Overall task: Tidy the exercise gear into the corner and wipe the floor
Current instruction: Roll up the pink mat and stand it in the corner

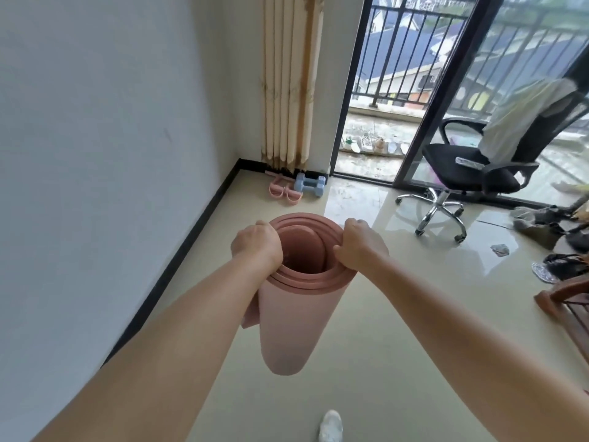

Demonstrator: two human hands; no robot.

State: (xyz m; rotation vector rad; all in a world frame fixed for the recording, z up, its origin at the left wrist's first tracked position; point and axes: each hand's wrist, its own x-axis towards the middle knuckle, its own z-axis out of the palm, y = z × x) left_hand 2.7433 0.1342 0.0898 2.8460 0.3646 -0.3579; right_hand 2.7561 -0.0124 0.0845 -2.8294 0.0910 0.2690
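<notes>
A rolled pink exercise mat (288,327) hangs upright in front of me, its open top end facing the camera. My left hand (256,245) grips the left side of the top rim. My right hand (361,247) grips the right side of the same rim. The mat's lower end is above the glossy beige floor (382,362). In the far corner, two light blue dumbbells (310,184) and a pink pedal resistance band (283,190) lie on the floor under the beige curtain (291,81).
A white wall with a black skirting board (178,266) runs along the left. A black office chair (468,177) draped with cloth stands by the glass balcony door at right. Shoes and clutter (554,250) lie at far right beside wooden furniture (570,307). My white shoe (330,425) shows below.
</notes>
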